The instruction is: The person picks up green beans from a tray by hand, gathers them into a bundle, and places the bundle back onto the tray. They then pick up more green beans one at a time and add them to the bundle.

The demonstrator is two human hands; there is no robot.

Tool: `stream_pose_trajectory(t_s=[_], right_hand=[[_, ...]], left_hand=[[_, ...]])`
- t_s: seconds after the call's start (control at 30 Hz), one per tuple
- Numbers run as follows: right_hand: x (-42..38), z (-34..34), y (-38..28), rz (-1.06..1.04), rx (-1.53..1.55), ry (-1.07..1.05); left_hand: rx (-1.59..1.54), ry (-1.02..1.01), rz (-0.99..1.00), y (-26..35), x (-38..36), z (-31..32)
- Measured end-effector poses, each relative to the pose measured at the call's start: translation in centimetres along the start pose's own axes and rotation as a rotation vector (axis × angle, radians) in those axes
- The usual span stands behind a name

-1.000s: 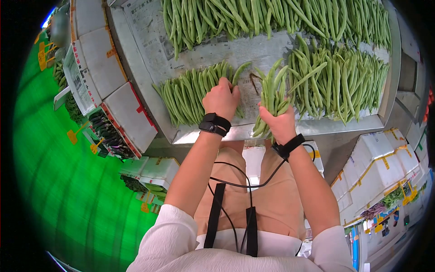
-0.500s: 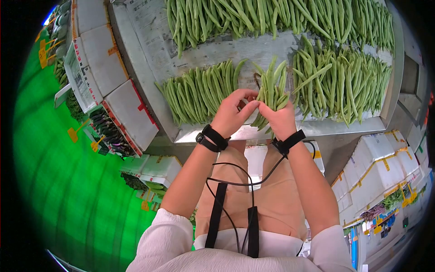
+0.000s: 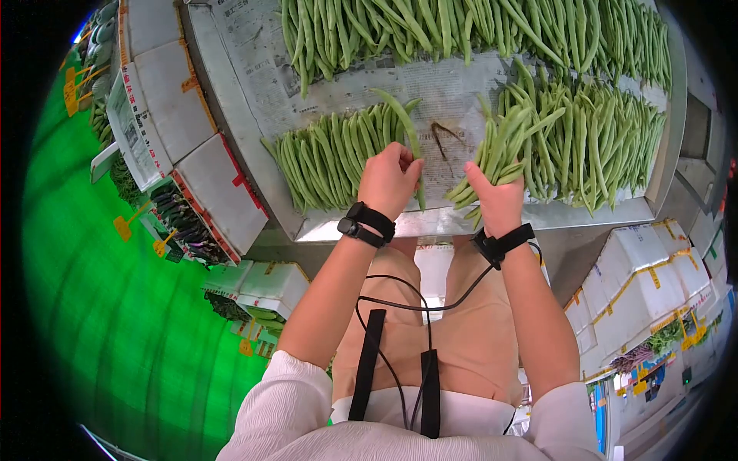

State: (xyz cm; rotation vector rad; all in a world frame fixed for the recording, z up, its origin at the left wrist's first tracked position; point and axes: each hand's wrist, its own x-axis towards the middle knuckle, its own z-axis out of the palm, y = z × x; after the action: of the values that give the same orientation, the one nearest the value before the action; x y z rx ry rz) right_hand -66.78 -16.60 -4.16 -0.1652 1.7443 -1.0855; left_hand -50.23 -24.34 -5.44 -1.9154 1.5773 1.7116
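Between the thumb and fingers of my left hand [image 3: 390, 178] is a single long green bean [image 3: 405, 119], held upright at the right end of a neat row of green beans [image 3: 330, 157]. My right hand [image 3: 498, 198] is wrapped around a bunch of green beans [image 3: 503, 142], just left of a larger pile of green beans [image 3: 596, 146]. Newspaper [image 3: 453, 84] lines the metal tray [image 3: 430, 224] under the beans. A thin dark stem-like scrap [image 3: 442, 142] lies on the paper between my hands.
A long row of green beans [image 3: 461, 27] fills the tray's far side. To the left, white foam boxes [image 3: 165, 84] stand beside eggplants [image 3: 184, 219] and a green floor [image 3: 115, 323]. More foam boxes [image 3: 630, 284] sit at the right. A black cable [image 3: 430, 310] hangs between my wrists.
My hands have moved apart from the shared bunch. The left has gone left with one bean; the right has carried the bunch right, uncovering the dark scrap on the paper.
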Motion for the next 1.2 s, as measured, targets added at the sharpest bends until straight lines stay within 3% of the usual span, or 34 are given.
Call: stream_pose_trajectory(t_s=[0.2,0.3,0.6,0.8,0.9,1.0,1.1,1.2], right_hand=[[-0.6,0.3,0.3,0.038,-0.088,-0.127],[-0.7,0.5,0.7,0.033,-0.088,-0.135],[-0.5,0.1,0.9,0.083,-0.057,-0.152],[-0.3,0.3,0.1,0.124,-0.143,-0.273],[-0.2,0.7,0.4,0.129,-0.122,-0.241],[0.1,1.0,0.8,0.106,-0.089,-0.240],[0.4,1.4,1.2,0.112,-0.056,-0.274],[0.2,1.6,0.9,0.072,-0.160,-0.283]], left_hand=[[0.331,0.148,0.073,-0.2,0.7,0.7],[0.319,0.173,0.106,-0.1,0.9,1.0],[0.458,0.203,-0.025,1.0,1.6,1.4],[0.515,0.181,-0.076,0.8,1.6,0.8],[0.388,0.176,0.009,1.1,1.0,0.3],[-0.165,0.030,0.197,-0.1,0.5,0.5],[-0.549,-0.188,0.114,0.6,-0.7,0.6],[-0.541,-0.203,0.104,-0.5,-0.5,0.8]])
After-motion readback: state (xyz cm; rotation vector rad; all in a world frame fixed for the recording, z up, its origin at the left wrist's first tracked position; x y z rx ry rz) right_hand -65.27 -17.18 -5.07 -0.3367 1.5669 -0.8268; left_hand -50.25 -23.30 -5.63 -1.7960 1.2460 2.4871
